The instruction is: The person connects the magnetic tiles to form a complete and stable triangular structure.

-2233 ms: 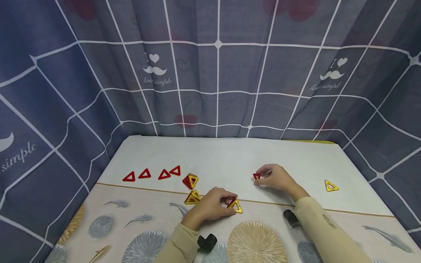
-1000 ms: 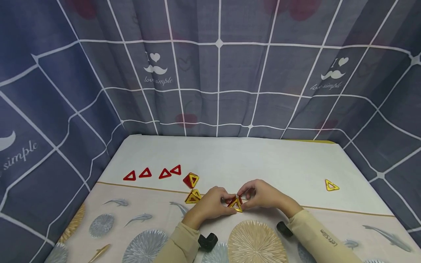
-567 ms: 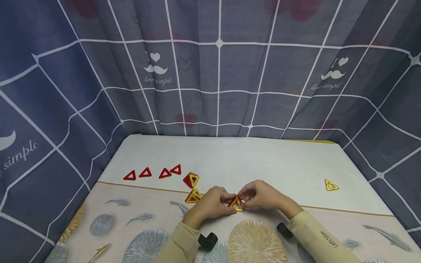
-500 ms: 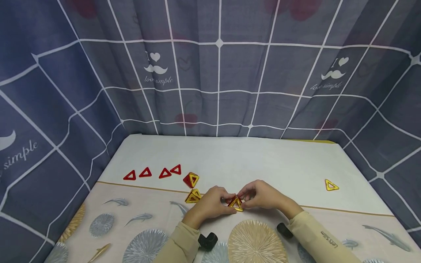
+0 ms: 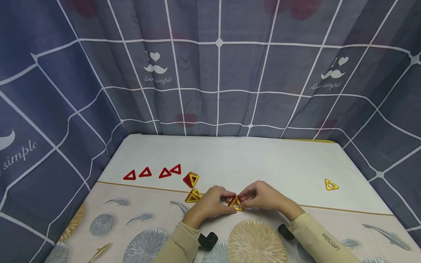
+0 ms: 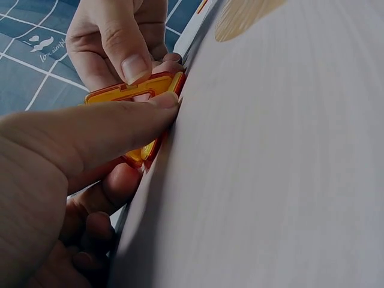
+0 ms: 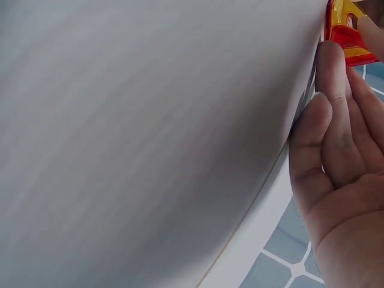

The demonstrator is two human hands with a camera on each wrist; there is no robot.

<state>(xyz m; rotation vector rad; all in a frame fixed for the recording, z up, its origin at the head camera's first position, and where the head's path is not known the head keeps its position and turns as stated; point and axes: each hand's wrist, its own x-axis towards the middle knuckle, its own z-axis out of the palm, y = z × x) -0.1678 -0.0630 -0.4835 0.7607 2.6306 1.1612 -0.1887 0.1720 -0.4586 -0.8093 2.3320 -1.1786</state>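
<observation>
A small pyramid-like group of translucent red and yellow plastic triangle frames is between the person's two hands, a yellow frame facing the near side. The left hand pinches it from its left, with the thumb lying across its near face in the left wrist view. The right hand pinches it from its right, thumb and fingers on the upper part. The hands are close together there, separated only by the group. It is upright at the surface of the pale tablecloth with printed fish and round motifs; whether its base touches the cloth cannot be told.

To the left of the held group, just past the left hand, is a yellow cluster of joined plastic triangles. Beyond that, further from the person, is a second cluster in red and yellow. Four flat red plastic triangle frames spread out farther left of the held group. A single flat yellow plastic triangle frame lies well to its right. Both the red frames and this yellow one lie on the plain white surface beyond the held group.
</observation>
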